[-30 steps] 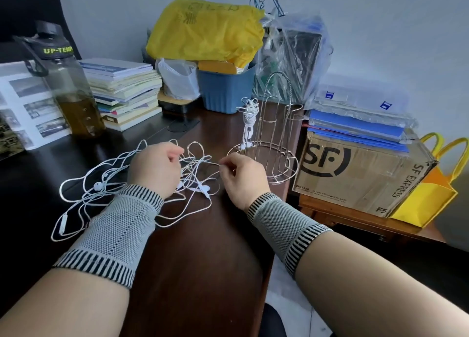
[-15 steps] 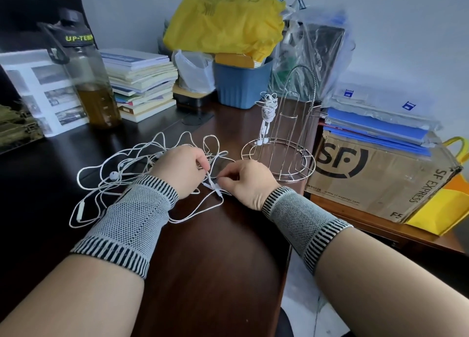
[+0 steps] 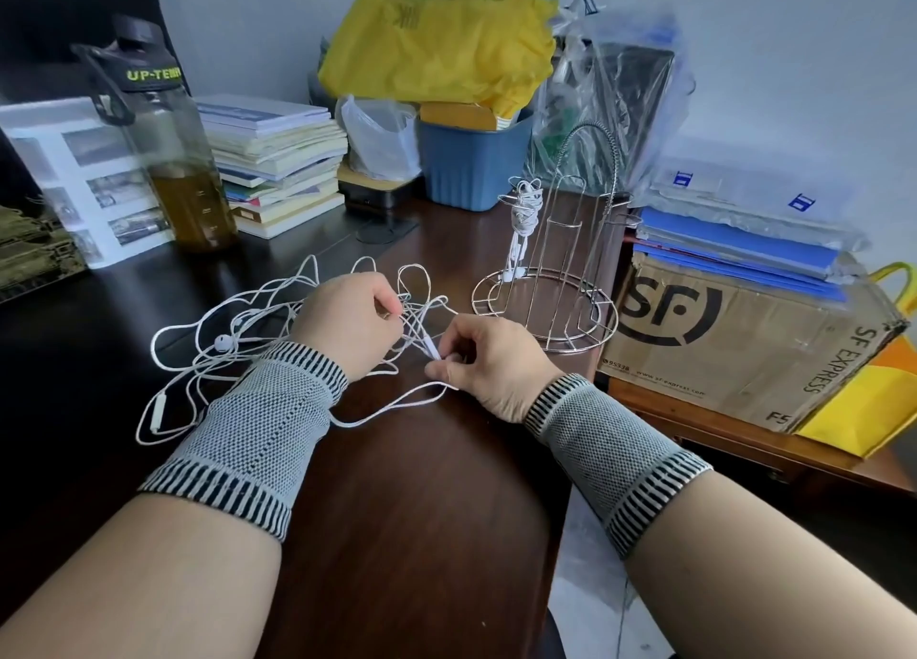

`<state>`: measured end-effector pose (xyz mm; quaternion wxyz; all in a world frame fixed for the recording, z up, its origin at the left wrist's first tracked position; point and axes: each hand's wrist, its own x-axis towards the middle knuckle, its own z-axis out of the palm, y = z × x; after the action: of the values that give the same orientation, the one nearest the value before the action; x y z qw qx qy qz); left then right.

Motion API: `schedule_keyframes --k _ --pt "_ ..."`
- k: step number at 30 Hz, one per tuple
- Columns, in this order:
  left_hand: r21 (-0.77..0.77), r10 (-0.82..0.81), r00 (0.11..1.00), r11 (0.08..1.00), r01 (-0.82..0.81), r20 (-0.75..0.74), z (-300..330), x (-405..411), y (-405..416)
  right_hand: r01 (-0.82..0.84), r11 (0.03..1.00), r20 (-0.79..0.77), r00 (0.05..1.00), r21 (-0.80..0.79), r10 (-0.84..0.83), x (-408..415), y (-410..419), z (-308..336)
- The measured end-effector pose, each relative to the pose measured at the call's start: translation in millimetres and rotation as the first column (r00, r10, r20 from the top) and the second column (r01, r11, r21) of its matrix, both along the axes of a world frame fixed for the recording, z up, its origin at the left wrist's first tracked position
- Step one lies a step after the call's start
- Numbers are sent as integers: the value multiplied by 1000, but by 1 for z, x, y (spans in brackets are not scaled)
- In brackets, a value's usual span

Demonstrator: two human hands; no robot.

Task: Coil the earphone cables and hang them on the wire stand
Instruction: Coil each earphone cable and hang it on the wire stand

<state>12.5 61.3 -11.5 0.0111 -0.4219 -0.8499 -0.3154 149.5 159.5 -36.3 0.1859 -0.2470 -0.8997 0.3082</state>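
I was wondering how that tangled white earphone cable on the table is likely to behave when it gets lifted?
The loose earphone cable lies in slack, overlapping loops, so it will probably hang limp and snag on itself. It looks thin and light. The right hand pinches one end, so the rest should trail; the inline remote may swing.

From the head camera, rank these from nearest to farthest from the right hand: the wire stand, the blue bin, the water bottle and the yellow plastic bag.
Measured from the right hand:
1. Wire stand, just beyond it, slightly to the right.
2. Blue bin, behind the stand at the desk's back.
3. Water bottle, far back on the left, and yellow plastic bag, on top of the bin: too close to call.
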Motion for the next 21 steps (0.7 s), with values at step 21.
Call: schedule_keyframes --k 21 --pt "67 -128 990 990 123 61 11 24 9 -309 287 -422 664 -907 -617 25 28 11"
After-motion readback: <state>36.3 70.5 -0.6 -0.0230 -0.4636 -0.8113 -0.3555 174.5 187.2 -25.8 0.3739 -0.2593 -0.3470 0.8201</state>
